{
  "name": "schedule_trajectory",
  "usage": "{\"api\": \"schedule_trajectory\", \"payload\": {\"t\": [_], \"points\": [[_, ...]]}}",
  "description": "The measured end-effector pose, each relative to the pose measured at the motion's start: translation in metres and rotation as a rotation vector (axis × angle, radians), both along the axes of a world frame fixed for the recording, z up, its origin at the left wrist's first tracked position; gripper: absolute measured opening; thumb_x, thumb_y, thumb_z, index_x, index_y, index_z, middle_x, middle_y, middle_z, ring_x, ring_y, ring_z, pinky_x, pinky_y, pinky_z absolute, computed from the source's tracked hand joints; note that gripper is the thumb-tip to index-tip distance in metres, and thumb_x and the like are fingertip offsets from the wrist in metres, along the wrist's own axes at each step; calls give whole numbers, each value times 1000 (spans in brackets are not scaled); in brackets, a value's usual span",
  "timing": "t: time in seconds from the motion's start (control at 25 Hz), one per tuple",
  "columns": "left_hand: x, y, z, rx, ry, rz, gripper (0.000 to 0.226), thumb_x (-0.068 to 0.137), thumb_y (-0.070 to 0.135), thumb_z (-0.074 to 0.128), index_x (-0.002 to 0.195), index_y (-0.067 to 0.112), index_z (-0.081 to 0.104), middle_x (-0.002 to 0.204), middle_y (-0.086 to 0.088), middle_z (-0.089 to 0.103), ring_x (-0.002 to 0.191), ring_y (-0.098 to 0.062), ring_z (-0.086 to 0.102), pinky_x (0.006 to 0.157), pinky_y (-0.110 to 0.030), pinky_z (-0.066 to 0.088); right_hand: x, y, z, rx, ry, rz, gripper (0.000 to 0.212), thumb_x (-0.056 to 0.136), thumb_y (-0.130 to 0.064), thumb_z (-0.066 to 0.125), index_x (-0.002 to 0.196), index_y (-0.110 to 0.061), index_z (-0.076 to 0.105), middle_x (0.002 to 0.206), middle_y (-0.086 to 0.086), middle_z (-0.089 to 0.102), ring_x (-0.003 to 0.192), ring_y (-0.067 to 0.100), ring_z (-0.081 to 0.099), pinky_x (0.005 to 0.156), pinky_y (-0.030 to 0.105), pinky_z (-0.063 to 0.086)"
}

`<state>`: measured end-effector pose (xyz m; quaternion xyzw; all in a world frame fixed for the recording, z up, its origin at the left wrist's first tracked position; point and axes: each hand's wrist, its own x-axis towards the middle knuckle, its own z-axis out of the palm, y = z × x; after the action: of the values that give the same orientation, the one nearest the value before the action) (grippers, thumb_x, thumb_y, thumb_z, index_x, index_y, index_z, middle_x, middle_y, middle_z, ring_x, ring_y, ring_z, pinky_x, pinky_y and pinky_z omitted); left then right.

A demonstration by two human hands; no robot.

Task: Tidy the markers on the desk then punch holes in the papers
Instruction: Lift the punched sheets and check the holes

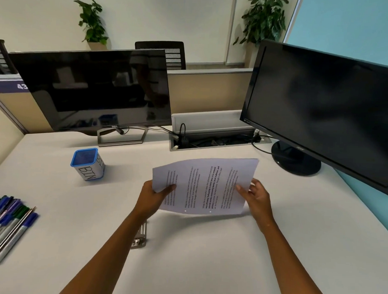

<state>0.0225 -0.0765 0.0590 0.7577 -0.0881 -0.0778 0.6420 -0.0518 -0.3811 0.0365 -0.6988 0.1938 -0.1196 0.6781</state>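
Note:
A printed sheaf of papers [206,185] hangs above the desk's middle, text running sideways, two small holes near its lower edge. My left hand [152,197] grips its left edge, thumb on top. My right hand [254,196] pinches its right edge. A metal hole punch [140,235] lies on the desk under my left forearm, mostly hidden. Several markers and a pencil [9,221] lie side by side at the desk's left edge. A blue mesh cup labelled BIN [88,164] stands upright behind them.
A Dell monitor [91,90] stands at the back left and an Acer monitor [322,111] at the right, its round base [296,159] on the white desk [206,257]. An open cable tray [211,138] with plugs sits between them.

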Motion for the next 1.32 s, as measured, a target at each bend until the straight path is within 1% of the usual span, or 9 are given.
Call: {"api": "schedule_trajectory", "payload": {"t": [0.12, 0.2, 0.44, 0.6, 0.8, 0.96, 1.04, 1.16, 1.32], "points": [[17, 6, 20, 145, -12, -111, 22, 84, 35, 67, 105, 28, 66, 100, 3, 73, 84, -19, 72, 63, -23, 58, 5, -11, 20, 0, -2, -46, 42, 86, -27, 72, 124, -26, 53, 108, -11, 68, 93, 10, 69, 68, 19, 59], [25, 6, 28, 163, 26, -144, 33, 79, 38, 66, 109, 23, 67, 103, 2, 73, 86, -20, 71, 66, -23, 56, 5, -18, 24, 13, 0, -7, 34, 89, -25, 69, 121, -21, 58, 109, -7, 71, 92, 13, 72, 68, 22, 60], [32, -6, 21, 141, 215, -120, 25, 85, 19, 75, 109, 13, 70, 107, -2, 74, 94, -25, 71, 83, -38, 54, -14, -25, -4, 67, 82, 7, 16, 95, -21, 62, 109, -14, 65, 104, 5, 75, 93, 25, 73, 74, 34, 60], [21, -30, 10, 60, 186, -62, 24, 89, 27, 70, 111, 18, 68, 109, 0, 75, 90, -24, 73, 80, -38, 57, -32, -37, -25, -10, 122, -192, 10, 95, -23, 63, 102, -16, 65, 102, 5, 73, 91, 25, 70, 76, 34, 58], [6, -66, -19, 25, 184, 33, 35, 98, 32, 57, 131, 21, 54, 122, -2, 65, 111, -19, 63, 82, -29, 52, -61, -67, -51, -62, 203, -508, 8, 95, -21, 62, 99, -15, 64, 101, 8, 70, 94, 31, 66, 80, 41, 57], [-16, -92, -54, 299, 203, -192, 62, 91, 41, 66, 144, 23, 41, 146, 3, 48, 138, -17, 42, 107, -29, 35, -78, -86, -62, -84, 315, -860, 21, 96, -17, 59, 110, -2, 65, 112, 20, 68, 98, 36, 65, 82, 39, 53], [-23, -105, -70, 544, 145, -317, 87, 82, 49, 73, 152, 22, 28, 160, 1, 28, 151, -21, 18, 121, -39, 16, -87, -92, -61, -101, 376, -977, 24, 98, -14, 55, 113, 3, 63, 116, 23, 66, 103, 42, 64, 84, 39, 50], [-27, -119, -83, 814, 54, -453, 123, 68, 65, 76, 158, 21, 4, 166, 4, -7, 151, -23, -17, 119, -49, -12, -96, -100, -59, -125, 418, -1067, 27, 99, -13, 52, 115, 7, 61, 119, 25, 64, 108, 42, 62, 88, 40, 49], [-29, -122, -91, 980, -12, -514, 143, 55, 78, 73, 156, 26, -13, 162, 5, -27, 146, -22, -31, 117, -53, -18, -100, -108, -56, -158, 448, -1080, 25, 99, -12, 52, 114, 6, 60, 118, 25, 65, 106, 42, 64, 91, 44, 51]]}}
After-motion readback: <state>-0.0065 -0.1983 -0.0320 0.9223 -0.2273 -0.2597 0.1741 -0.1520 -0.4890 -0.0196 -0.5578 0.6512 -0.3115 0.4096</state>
